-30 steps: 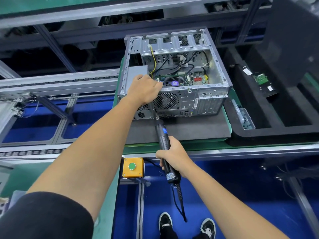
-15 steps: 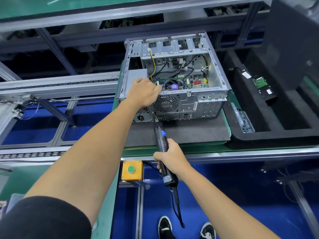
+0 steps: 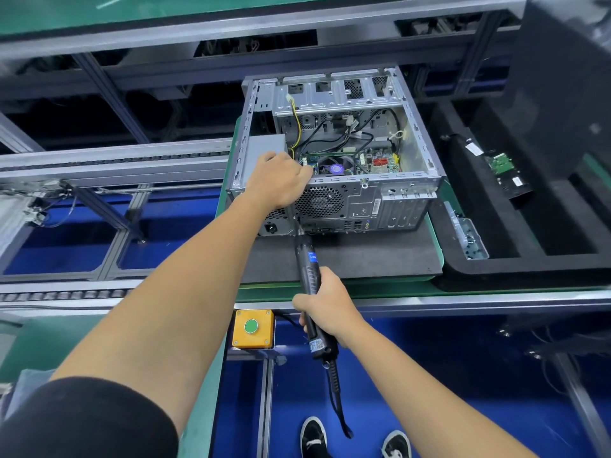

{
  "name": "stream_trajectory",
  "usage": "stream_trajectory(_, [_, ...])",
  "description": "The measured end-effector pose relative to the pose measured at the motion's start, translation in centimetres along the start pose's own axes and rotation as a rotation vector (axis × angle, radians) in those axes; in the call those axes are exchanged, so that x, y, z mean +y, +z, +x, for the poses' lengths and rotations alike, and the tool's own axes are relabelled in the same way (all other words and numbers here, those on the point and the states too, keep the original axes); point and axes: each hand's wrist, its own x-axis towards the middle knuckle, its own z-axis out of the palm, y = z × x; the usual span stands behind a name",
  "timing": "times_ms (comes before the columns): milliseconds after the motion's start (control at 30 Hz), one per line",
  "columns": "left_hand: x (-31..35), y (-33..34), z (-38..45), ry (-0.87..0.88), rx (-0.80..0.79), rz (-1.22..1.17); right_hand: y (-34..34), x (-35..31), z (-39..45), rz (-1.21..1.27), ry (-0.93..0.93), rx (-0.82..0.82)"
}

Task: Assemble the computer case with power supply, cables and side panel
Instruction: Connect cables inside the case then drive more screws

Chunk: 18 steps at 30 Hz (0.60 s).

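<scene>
An open silver computer case (image 3: 396, 196) lies on a dark mat (image 3: 357, 256), its rear panel facing me. Inside show the motherboard (image 3: 380, 163), black and yellow cables (image 3: 294, 127) and the grey power supply (image 3: 266, 143) at the left. My left hand (image 3: 277, 180) grips the case's rear top edge over the power supply. My right hand (image 3: 325, 307) holds a black electric screwdriver (image 3: 309, 269), its tip against the rear panel below my left hand.
A black foam tray (image 3: 496, 269) at the right holds a metal bracket (image 3: 469, 234) and a circuit board (image 3: 501, 163). A yellow box with a green button (image 3: 253, 328) hangs under the conveyor rail. A dark panel (image 3: 562, 87) stands at the far right. My shoes show below.
The view has shifted slightly. Both hands keep their holds, and the screwdriver tip stays at the rear panel.
</scene>
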Motion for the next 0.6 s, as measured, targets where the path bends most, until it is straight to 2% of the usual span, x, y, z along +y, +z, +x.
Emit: stream_trajectory(600, [0.0,-0.09,-0.13,0.027,0.008,0.01,0.99,-0.53,0.15,-0.111,-0.001,0.078])
